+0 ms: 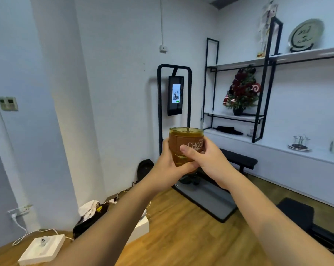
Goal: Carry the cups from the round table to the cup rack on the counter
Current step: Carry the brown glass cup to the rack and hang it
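Observation:
A yellow-green glass cup [183, 138] with a brown printed band is held upright in mid-air at the centre of the view. My left hand [169, 164] wraps its left side and base. My right hand [202, 160] grips its right side, thumb across the band. The cup rack [300, 143], a small metal stand on a round plate, sits on the white counter [277, 150] far to the right, well apart from the cup. The round table is out of view.
A black floor stand with a screen [175, 95] rises right behind the cup. A black bench [239, 160] stands before the counter. Wall shelves hold a small decorated tree [242, 91]. Cables, a bag and a white box [42, 248] lie on the wooden floor at left.

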Demonstrator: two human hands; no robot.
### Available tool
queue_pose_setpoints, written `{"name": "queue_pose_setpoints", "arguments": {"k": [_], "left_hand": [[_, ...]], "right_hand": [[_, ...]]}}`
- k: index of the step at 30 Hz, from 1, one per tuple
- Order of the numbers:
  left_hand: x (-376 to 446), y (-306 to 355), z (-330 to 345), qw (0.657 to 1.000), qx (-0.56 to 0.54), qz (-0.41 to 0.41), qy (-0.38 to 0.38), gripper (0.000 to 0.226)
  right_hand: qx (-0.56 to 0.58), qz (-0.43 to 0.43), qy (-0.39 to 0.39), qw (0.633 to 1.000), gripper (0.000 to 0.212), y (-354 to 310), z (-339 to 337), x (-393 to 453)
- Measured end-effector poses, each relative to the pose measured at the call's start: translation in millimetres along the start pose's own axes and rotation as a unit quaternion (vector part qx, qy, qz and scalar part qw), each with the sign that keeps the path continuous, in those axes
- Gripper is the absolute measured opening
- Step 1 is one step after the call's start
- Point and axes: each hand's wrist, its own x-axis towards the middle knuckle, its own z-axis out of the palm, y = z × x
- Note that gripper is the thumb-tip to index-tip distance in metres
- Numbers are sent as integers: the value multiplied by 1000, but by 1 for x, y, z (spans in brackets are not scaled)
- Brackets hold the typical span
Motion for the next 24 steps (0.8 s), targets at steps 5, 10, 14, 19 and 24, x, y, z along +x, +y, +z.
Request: {"name": "queue_pose_setpoints", "arguments": {"k": [5, 10, 14, 19, 24], "left_hand": [[68, -13, 30, 997, -23, 40, -62, 87], [122, -21, 85, 990, -48, 68, -116, 83], [159, -28, 146, 982, -71, 72, -157, 85], [197, -31, 245, 971, -93, 65, -211, 80], [233, -15, 358, 963, -115, 65, -236, 89]], "right_hand": [[-17, -3, 73, 997, 72, 15, -42, 24], [-58, 5, 116, 991, 74, 29, -104, 38], [-99, 26, 145, 984, 81, 50, -164, 36], [-123, 46, 188, 973, 80, 84, -256, 19], [-146, 44, 212, 965, 65, 103, -366, 1]]}}
